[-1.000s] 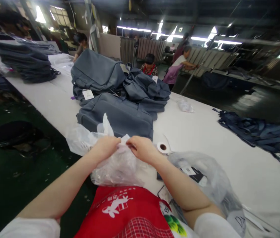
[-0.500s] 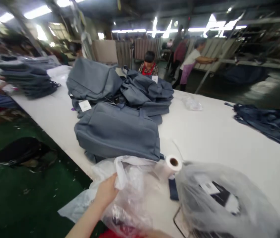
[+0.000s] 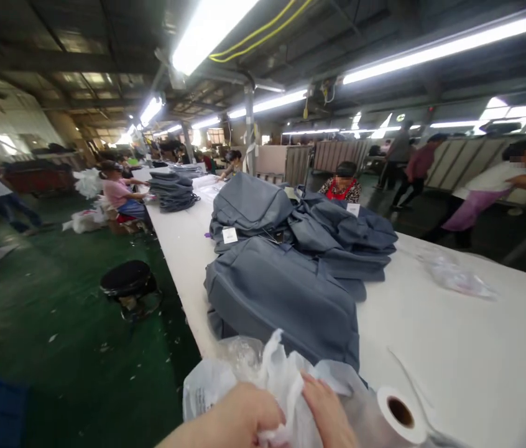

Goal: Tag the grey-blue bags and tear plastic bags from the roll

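At the bottom edge, my left hand is closed round a bunched clear plastic bag at the near end of the long white table. Beside it, my right hand pinches the same plastic with its fingers together. Only part of each hand shows. Just beyond the plastic lies a flat grey fabric bag. A white roll of tape lies on its side to the right of my right hand.
More grey bags are heaped behind the nearest one, and a neat stack sits farther down. A loose plastic bag lies at right. A black stool stands on the green floor. A person sits across; others work around.
The view has swung upward, so my hands now sit at the bottom edge. My right hand is back on the plastic bag beside the left. The bagged item at right has left the view.
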Available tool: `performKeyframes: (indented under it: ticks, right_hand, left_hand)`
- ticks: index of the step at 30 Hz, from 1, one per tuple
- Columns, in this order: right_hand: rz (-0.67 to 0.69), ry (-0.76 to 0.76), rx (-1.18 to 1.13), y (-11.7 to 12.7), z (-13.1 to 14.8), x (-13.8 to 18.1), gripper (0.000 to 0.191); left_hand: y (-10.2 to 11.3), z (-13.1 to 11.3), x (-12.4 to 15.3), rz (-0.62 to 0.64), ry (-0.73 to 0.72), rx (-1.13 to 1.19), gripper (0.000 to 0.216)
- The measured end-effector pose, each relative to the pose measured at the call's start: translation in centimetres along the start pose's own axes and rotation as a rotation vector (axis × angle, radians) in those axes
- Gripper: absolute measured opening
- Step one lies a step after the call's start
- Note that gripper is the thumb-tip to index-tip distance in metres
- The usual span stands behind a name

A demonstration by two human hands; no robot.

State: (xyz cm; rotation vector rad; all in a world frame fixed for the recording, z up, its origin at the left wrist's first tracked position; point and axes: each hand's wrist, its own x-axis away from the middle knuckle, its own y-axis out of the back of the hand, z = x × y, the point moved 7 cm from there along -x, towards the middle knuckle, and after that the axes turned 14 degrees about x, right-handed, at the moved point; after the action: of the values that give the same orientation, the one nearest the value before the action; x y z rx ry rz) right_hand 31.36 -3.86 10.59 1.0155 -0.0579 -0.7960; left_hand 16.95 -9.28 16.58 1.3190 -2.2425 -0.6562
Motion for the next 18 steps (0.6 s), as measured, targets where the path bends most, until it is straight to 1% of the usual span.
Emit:
performKeyframes:
  ticks: [2,3,4,5,7,8,9,10,11,13,14,15,16,17,18]
  right_hand:
    - [0.092,0.109,-0.016,0.6,2.5,-1.6,0.066]
    - [0.127,0.129,-0.019,1.4,3.7,-2.2,0.069]
    - [0.133,0.128,-0.012,2.5,4.8,-2.7,0.071]
    - [0.105,0.115,0.005,4.0,5.9,-3.2,0.072]
    - [0.006,0.098,0.047,7.2,7.9,-4.2,0.077]
    - [-0.025,0.114,0.053,8.5,8.9,-4.7,0.080]
    - [-0.011,0.141,0.045,9.1,9.9,-5.2,0.083]
    - [0.045,0.159,0.027,9.2,10.7,-5.8,0.084]
    - [0.142,0.169,-0.005,8.7,11.2,-6.4,0.078]
    - [0.355,0.129,-0.101,6.9,11.3,-7.2,0.052]
    - [0.426,0.080,-0.154,6.1,10.9,-7.5,0.040]
    - [0.464,0.025,-0.206,5.6,10.3,-7.8,0.034]
    - [0.475,-0.024,-0.251,5.2,9.5,-8.0,0.034]
    - [0.470,-0.061,-0.283,5.1,8.8,-8.2,0.036]
    - [0.453,-0.088,-0.298,5.1,8.0,-8.3,0.036]
  left_hand:
    - [1.1,-1.9,1.1,0.057,-0.063,0.064,0.037]
    - [1.8,-2.6,1.7,0.057,-0.067,0.081,0.034]
    - [2.6,-3.2,2.2,0.052,-0.059,0.080,0.031]
    - [3.2,-3.7,2.6,0.048,-0.041,0.056,0.028]
    - [4.0,-4.5,3.0,0.052,0.004,-0.025,0.026]
    - [4.2,-4.7,3.1,0.053,0.019,-0.059,0.027]
    - [4.2,-5.0,3.0,0.060,0.012,-0.065,0.028]
    - [4.2,-5.2,2.9,0.065,-0.014,-0.035,0.027]
    - [4.3,-5.3,2.8,0.067,-0.049,0.023,0.026]
    - [5.0,-4.8,2.7,0.037,-0.105,0.145,0.025]
    - [5.7,-4.2,2.7,0.006,-0.103,0.178,0.024]
    - [6.6,-3.2,2.7,-0.038,-0.075,0.186,0.021]
    - [7.6,-2.0,2.8,-0.087,-0.027,0.171,0.018]
    - [8.6,-0.6,3.0,-0.128,0.028,0.142,0.018]
    - [9.7,0.8,3.2,-0.168,0.084,0.106,0.021]
